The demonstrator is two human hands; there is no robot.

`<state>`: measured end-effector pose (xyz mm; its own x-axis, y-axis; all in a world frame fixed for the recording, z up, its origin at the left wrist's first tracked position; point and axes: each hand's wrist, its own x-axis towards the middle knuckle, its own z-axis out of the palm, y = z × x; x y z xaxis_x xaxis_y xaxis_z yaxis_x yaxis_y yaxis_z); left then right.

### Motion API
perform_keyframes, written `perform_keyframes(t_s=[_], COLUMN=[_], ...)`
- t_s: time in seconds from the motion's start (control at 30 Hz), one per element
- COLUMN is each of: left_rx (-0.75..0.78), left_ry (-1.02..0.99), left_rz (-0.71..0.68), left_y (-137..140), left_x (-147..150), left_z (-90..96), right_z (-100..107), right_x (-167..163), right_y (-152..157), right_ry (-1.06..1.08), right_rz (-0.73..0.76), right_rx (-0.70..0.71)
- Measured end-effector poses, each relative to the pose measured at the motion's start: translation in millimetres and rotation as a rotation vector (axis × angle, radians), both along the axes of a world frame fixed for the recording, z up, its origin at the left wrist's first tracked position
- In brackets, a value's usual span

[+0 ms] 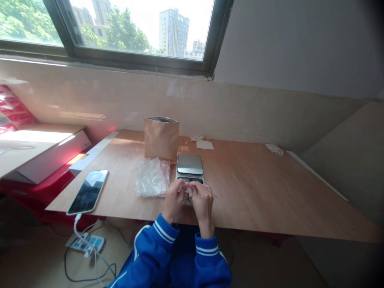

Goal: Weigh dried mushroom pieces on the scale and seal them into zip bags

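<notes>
My left hand [174, 200] and my right hand [203, 202] meet above the table's front edge, both closed in a pinch. Between them is a small clear zip bag [188, 192] with a reddish top edge; its contents are too small to make out. Just behind my fingers stands a digital kitchen scale [190, 165] with a bare steel plate and a lit display, partly covered by my hands. To the left lie clear zip bags [152, 178] with a red strip. Upright behind them is a brown foil-lined pouch [161, 140], open at the top.
A phone [88, 192] on a charging cable lies at the left corner of the wooden table [255, 188]. Below it, a power strip [87, 243] and cables rest on the floor. Toward the wall are a white paper piece [205, 145] and crumpled scraps [274, 149].
</notes>
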<state>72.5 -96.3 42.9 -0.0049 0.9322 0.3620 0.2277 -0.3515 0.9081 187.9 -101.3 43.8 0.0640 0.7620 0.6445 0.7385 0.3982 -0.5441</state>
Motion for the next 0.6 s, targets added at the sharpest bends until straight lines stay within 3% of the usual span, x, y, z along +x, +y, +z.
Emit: perform_keyframes(t_s=[0.23,0.6], left_rx=[-0.013,-0.046], left_ry=[-0.07,-0.163], left_rz=[0.023,0.087], left_y=[-1,-2], left_x=[-1,-16], left_z=[-2.0,2.8], right_z=[-4,0], right_x=[21,29], right_y=[3,-2], right_ry=[0.002,0.048], right_rz=[0.063,0.028], right_rx=[-0.064,0.022])
